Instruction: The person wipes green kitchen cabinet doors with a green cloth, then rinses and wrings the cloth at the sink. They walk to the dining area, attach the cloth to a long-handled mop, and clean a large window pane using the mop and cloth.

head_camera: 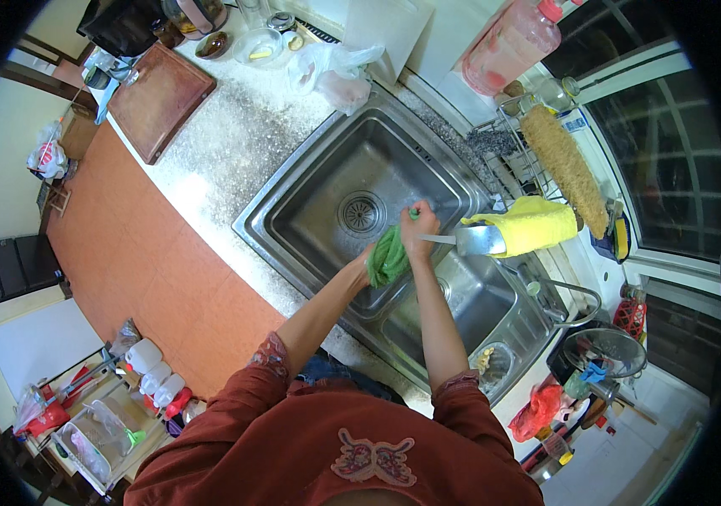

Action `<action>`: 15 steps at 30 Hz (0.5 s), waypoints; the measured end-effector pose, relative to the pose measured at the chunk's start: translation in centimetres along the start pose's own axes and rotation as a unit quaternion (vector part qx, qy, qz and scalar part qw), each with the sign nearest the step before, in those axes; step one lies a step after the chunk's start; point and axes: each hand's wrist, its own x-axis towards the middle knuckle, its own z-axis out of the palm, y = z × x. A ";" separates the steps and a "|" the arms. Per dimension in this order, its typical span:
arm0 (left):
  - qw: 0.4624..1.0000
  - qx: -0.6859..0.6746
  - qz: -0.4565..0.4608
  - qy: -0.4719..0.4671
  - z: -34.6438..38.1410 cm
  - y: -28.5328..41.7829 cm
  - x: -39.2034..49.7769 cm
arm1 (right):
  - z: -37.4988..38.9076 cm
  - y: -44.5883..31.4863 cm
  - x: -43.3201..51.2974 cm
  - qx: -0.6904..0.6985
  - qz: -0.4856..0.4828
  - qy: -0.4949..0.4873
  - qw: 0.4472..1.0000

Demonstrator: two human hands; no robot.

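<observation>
A green cloth [388, 256] is bunched and twisted between my two hands over the stainless steel double sink [310, 190]. My right hand [420, 229] grips its upper end, near the divider between the basins. Mostly behind the cloth, my left hand [370, 262] holds the lower part; its fingers are largely hidden. Just right of my right hand, water runs from the metal faucet [479, 241]. A yellow cloth [537, 226] hangs over the faucet body. The drain [361, 214] of the larger basin shows beyond my hands.
A wooden cutting board [161, 101] lies on the speckled counter at upper left. Plastic bags [335, 73] and a glass bowl [258, 47] stand behind the sink. Along the window side are a wire rack [528, 152] and a tan cloth roll [562, 167]. A glass lid [605, 353] is at right.
</observation>
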 end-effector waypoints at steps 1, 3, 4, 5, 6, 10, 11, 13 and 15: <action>0.998 -0.037 0.010 -0.046 -0.1 0.1 -1.0 | -0.1 0.5 0.8 0.103 0.029 0.003 0.994; 0.990 -0.106 0.015 -0.088 -0.7 0.6 -2.3 | -0.7 0.8 1.4 0.295 0.113 -0.029 0.948; 0.987 -0.128 0.006 -0.101 -1.1 1.0 -2.3 | -1.1 0.6 1.3 0.440 0.140 -0.030 0.886; 0.989 -0.123 0.028 -0.080 -1.5 1.5 -2.0 | -1.6 0.3 0.8 0.426 0.115 -0.026 0.897; 0.989 -0.115 0.051 -0.074 -1.9 1.9 -1.3 | -2.1 -0.2 0.0 0.411 0.098 -0.013 0.906; 0.984 -0.098 0.069 -0.132 -1.9 2.8 3.0 | -2.3 -3.1 -4.5 0.219 -0.051 0.020 0.974; 0.985 -0.105 0.068 -0.120 -1.6 2.6 3.8 | -2.2 -3.5 -5.1 0.140 -0.051 -0.032 0.988; 0.985 -0.062 0.055 -0.151 -0.6 1.8 4.2 | -1.4 -3.7 -5.1 0.107 -0.049 0.042 0.992; 0.998 -0.004 0.046 -0.051 0.6 0.9 3.6 | -0.5 -3.1 -3.6 0.088 -0.043 0.041 0.994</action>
